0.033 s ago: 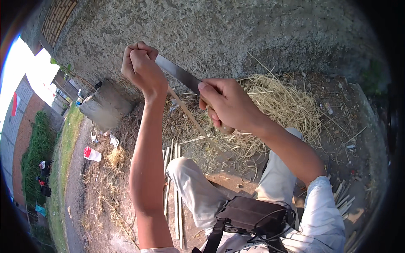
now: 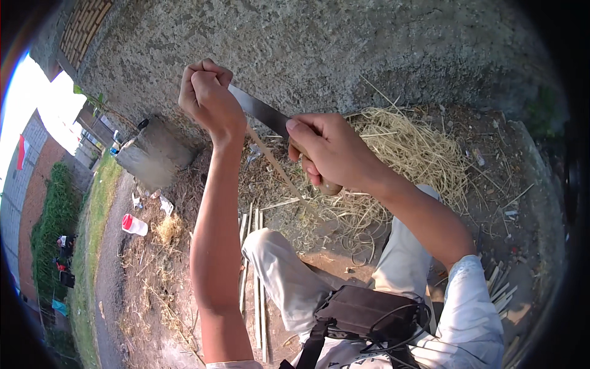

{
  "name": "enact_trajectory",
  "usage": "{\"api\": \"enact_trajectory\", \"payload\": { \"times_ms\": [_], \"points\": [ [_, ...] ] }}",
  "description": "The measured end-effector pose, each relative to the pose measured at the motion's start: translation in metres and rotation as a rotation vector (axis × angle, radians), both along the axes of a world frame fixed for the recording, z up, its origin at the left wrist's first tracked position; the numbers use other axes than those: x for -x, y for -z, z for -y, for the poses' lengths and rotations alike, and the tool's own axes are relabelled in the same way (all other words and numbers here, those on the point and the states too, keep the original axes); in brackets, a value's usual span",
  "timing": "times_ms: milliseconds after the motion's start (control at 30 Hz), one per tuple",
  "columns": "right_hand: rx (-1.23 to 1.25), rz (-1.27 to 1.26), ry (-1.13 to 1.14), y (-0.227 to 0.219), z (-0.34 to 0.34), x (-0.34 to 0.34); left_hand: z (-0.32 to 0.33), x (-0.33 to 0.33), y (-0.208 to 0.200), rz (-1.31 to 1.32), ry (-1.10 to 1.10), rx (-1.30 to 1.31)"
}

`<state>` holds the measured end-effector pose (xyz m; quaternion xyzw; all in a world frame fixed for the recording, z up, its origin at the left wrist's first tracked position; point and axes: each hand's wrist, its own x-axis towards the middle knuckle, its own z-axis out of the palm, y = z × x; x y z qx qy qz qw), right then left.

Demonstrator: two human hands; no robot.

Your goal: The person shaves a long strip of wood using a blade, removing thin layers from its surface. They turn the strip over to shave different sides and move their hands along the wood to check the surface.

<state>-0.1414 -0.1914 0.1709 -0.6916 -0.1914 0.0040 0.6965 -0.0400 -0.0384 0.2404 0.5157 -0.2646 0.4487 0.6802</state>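
Note:
My right hand (image 2: 335, 147) is closed round the wooden handle of a knife (image 2: 261, 112). Its broad metal blade slants up and left to my left hand (image 2: 212, 101), where the tip is hidden. That left hand is raised in front of the wall with its fingers curled tight. Below its wrist a thin, pale strip, apparently bamboo (image 2: 275, 165), runs down and right behind the forearm. The strip's upper part is covered by the hand, which seems to grip it against the blade.
A rough grey wall (image 2: 295, 43) rises ahead. Pale shavings (image 2: 418, 154) are heaped at its foot. Long strips (image 2: 259, 295) lie left of my knees, with more strips (image 2: 501, 289) at right. A red-lidded container (image 2: 134, 225) lies near a concrete block (image 2: 157, 160).
My left hand has shifted very slightly to the right, and the knife a touch to the left. Both hands keep their holds.

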Motion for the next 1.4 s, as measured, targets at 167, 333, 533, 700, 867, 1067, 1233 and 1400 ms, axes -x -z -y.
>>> {"api": "enact_trajectory", "payload": {
  "times_ms": [167,333,533,700,867,1067,1233,1400],
  "points": [
    [-0.005,-0.031,0.028,-0.004,-0.002,0.006,0.02,0.004,0.002,0.029,0.052,0.009],
    [-0.085,-0.139,0.02,0.002,0.002,0.006,0.039,0.001,0.004,0.042,0.027,0.007],
    [0.09,-0.173,0.011,-0.001,0.009,0.009,0.034,-0.006,0.003,0.057,-0.008,0.045],
    [0.19,0.001,0.087,0.017,-0.01,0.011,0.029,-0.011,0.006,0.045,-0.068,0.018],
    [0.167,0.028,0.137,0.033,-0.023,0.013,0.023,-0.015,0.007,0.054,-0.161,0.009],
    [0.117,-0.057,0.236,0.034,-0.031,0.014,0.02,-0.016,0.007,0.045,-0.19,0.02],
    [0.198,0.033,0.189,0.048,-0.044,0.014,0.023,-0.016,0.009,0.043,-0.207,0.019],
    [-0.044,0.126,0.27,0.057,-0.051,0.017,0.023,-0.016,0.012,0.089,-0.25,-0.028]
  ]
}}
